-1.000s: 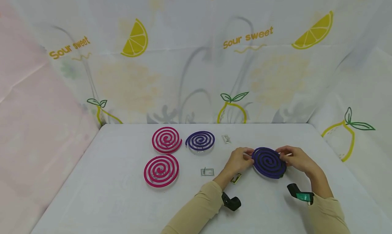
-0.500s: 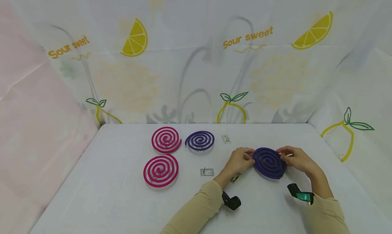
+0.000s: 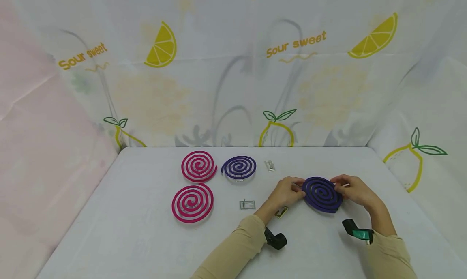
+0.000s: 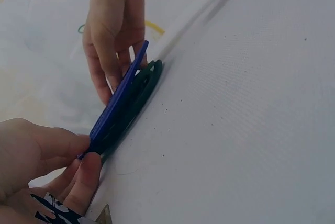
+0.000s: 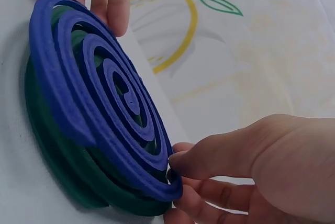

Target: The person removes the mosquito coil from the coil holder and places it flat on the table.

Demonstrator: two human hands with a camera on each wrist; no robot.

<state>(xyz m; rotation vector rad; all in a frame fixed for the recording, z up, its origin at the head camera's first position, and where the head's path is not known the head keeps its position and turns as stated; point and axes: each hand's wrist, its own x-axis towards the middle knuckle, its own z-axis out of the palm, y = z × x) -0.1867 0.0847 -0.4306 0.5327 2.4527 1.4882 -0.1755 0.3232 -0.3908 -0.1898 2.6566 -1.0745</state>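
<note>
A blue-purple mosquito coil [image 3: 322, 194] is held between both hands at the right of the table. Its left edge is pinched by my left hand [image 3: 286, 194], thumb on the near side. Thumb and fingers of my right hand [image 3: 355, 190] pinch the opposite edge. Directly under it lies a dark green mosquito coil [image 5: 65, 166], plain in the wrist views but mostly covered in the head view. In the left wrist view, the blue coil [image 4: 118, 103] tilts slightly away from the green one at one end.
Left of the hands, two pink coils [image 3: 192, 204] and another purple coil [image 3: 238, 167] lie on the white table [image 3: 138, 238]. Small silver metal stands [image 3: 247, 204] rest nearby. A gold-coloured stand [image 3: 281, 212] sits beside the left wrist. A printed cloth [image 3: 219, 88] backs the table.
The blue coil shifts very slightly right over the green one, with the left hand following it. The right hand stays almost in place, and both hands keep hold.
</note>
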